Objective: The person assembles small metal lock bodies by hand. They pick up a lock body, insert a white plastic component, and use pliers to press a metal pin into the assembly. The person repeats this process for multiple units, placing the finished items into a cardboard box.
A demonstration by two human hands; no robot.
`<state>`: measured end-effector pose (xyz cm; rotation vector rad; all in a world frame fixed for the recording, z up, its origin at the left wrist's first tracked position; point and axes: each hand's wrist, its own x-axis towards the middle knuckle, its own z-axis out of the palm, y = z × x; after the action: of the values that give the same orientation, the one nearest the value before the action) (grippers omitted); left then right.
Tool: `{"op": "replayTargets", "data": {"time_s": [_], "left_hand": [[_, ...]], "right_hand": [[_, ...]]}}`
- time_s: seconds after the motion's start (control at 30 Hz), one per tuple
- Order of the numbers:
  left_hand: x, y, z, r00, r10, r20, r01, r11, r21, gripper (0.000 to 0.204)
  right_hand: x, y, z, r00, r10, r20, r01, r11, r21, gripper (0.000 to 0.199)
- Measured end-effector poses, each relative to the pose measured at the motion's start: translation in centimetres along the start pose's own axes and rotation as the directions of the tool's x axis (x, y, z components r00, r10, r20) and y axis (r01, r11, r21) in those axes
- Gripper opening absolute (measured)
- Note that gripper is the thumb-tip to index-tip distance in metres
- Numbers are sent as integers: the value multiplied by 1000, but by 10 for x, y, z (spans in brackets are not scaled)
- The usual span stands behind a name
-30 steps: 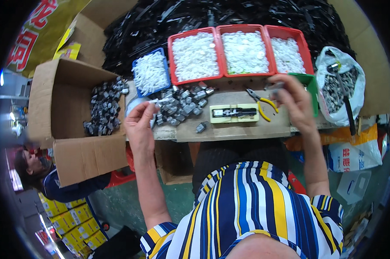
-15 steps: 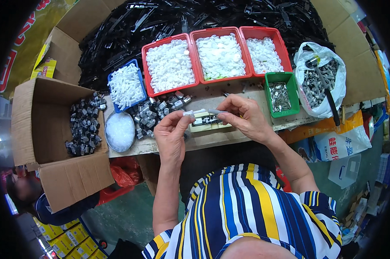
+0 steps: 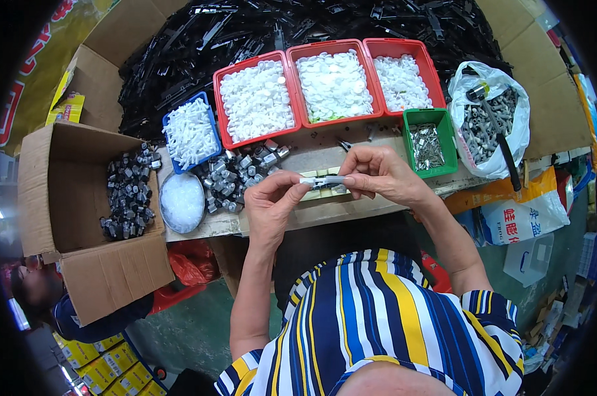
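My left hand and my right hand meet over the front of the workbench, both pinching one small silvery metal part with a white piece on it. The left fingers grip its left end, the right fingers its right end. Just behind my left hand lies a loose pile of grey metal parts. A yellowish fixture block sits on the bench under the held part, mostly hidden by my fingers.
Three red trays of white plastic pieces, a blue bin of white pins, a green bin of metal clips, a round bowl, a white bag of grey parts, black strips heaped behind. An open cardboard box at left; a person below it.
The view has shifted, and both hands have come together at the bench centre. Before, my left hand was at the metal pile and my right hand reached toward the green bin.
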<state>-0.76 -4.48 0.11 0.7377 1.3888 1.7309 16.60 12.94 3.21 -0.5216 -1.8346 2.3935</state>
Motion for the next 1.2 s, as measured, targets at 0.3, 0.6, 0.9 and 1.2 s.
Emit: {"op": "replayTargets", "data": {"time_s": [0.3, 0.6, 0.9, 1.2], "left_hand": [[3, 12, 22, 864, 478, 160, -469, 646, 602, 38], [9, 9, 9, 794, 444, 415, -585, 374, 720, 28], [14, -12, 15, 879, 361, 312, -464, 497, 733, 27], [14, -27, 20, 899, 364, 243, -406, 488, 773, 28]], "right_hand": [[-5, 0, -8, 1000, -2, -5, 2, 1000, 22, 21], [-4, 1, -4, 1000, 7, -20, -8, 1000, -14, 19], [-7, 14, -19, 991, 78, -110, -92, 987, -133, 19], [5, 30, -25, 985, 148, -90, -158, 981, -114, 19]]}}
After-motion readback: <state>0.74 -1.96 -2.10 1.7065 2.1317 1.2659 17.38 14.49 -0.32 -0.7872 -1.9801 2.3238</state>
